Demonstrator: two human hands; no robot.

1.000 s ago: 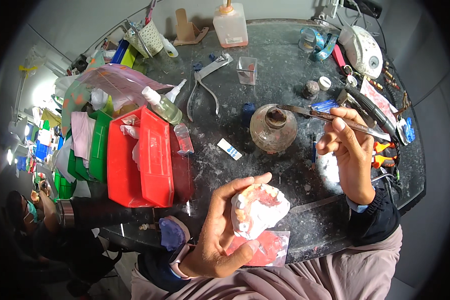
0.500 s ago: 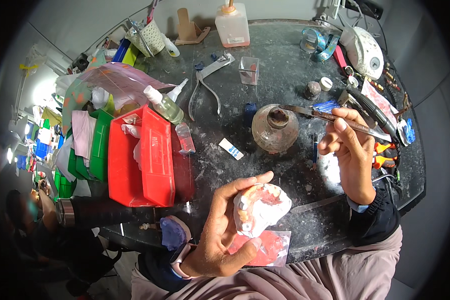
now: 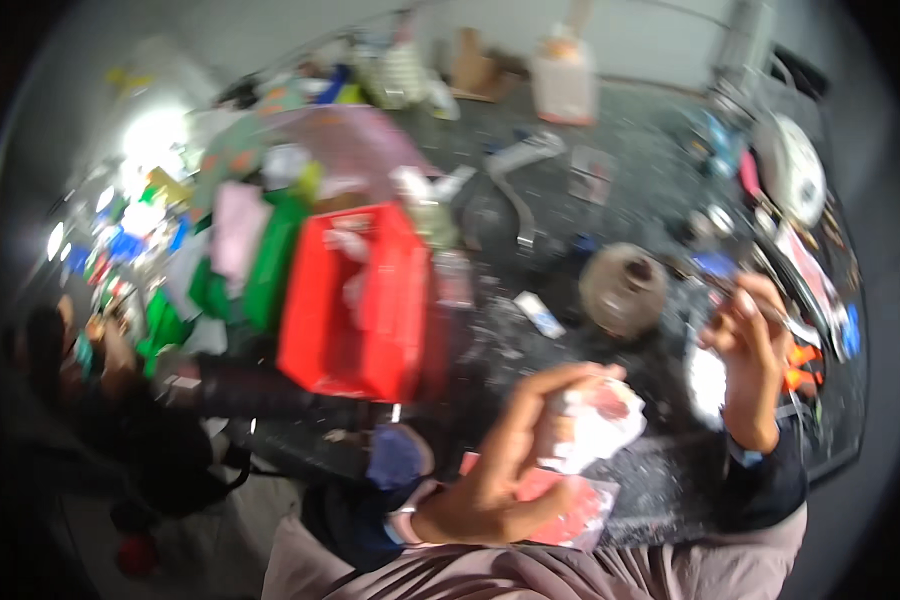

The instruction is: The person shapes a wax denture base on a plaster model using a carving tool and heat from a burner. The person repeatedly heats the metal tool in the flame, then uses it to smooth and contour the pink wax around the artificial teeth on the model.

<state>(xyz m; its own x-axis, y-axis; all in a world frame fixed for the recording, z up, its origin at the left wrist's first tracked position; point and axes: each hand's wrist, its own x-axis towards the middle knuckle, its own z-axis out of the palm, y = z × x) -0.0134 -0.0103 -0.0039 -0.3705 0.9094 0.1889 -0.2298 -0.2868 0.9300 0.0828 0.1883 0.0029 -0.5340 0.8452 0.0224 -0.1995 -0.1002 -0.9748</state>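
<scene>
A white plaster dental cast (image 3: 600, 440) with pink wax on it is in my left hand (image 3: 505, 475), fingers curled round its left side. My right hand (image 3: 753, 355) is raised right of the cast, pinching a slim metal wax spatula (image 3: 708, 276). The spatula is smeared by motion, and its tip points toward a round glass burner (image 3: 622, 298) with a dark mouth. I cannot tell whether the tip touches the burner. Beneath my left hand lies a pink wax sheet (image 3: 592, 512). Left of my wrist sits a bluish-purple cast (image 3: 394, 456).
A red bin (image 3: 402, 330) stands at the left, beside green bins (image 3: 273, 262). Farther back are a metal plier-like tool (image 3: 530, 150) and a square bottle (image 3: 565, 88). Orange-handled pliers (image 3: 802, 370) and a white device (image 3: 796, 172) line the right. A small white block (image 3: 540, 314) lies mid-table.
The whole view has swung, so the table's things sit farther right and the picture is blurred. My right hand has come lower relative to the burner. Both hands keep their hold.
</scene>
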